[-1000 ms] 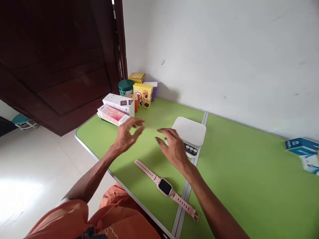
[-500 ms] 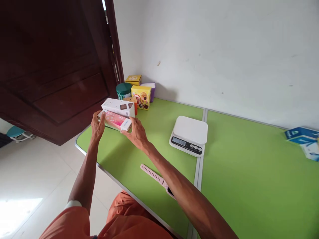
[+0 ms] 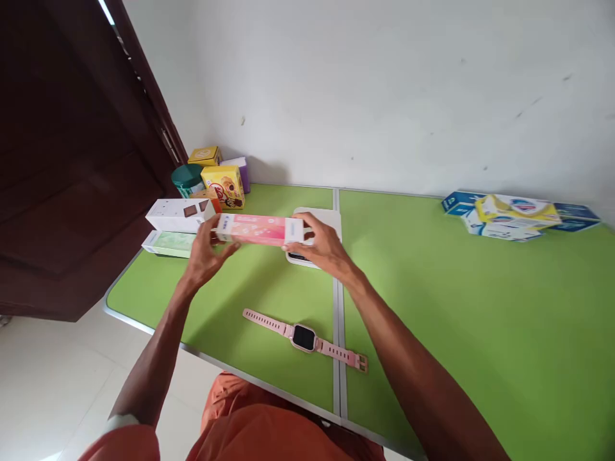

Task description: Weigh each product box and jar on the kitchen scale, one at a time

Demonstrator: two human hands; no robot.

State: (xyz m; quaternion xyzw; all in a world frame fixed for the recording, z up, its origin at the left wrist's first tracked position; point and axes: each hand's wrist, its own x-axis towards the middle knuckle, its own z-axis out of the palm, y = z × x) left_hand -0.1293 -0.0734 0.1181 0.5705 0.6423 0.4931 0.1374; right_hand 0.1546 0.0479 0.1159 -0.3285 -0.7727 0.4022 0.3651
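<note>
A long pink and white box [image 3: 259, 230] is held level above the green table, gripped at both ends. My left hand [image 3: 205, 255] closes on its left end, and my right hand [image 3: 323, 244] on its right end. Just behind the right hand is a white kitchen scale [image 3: 329, 218], partly covered by the box and hand. To the left of my left hand lie a green and white box [image 3: 169, 243] and a white box with brown squares [image 3: 175, 214].
A pink smartwatch [image 3: 304, 337] lies stretched out near the table's front edge. A green-lidded tub [image 3: 187, 176] and a yellow snack box [image 3: 225, 186] stand at the back left. Blue, white and yellow boxes [image 3: 516, 211] are piled at the back right, near the wall.
Both hands have lifted the pink box off the pile at left and carried it right, toward the scale. A green box now shows where it lay. The view has turned right.
</note>
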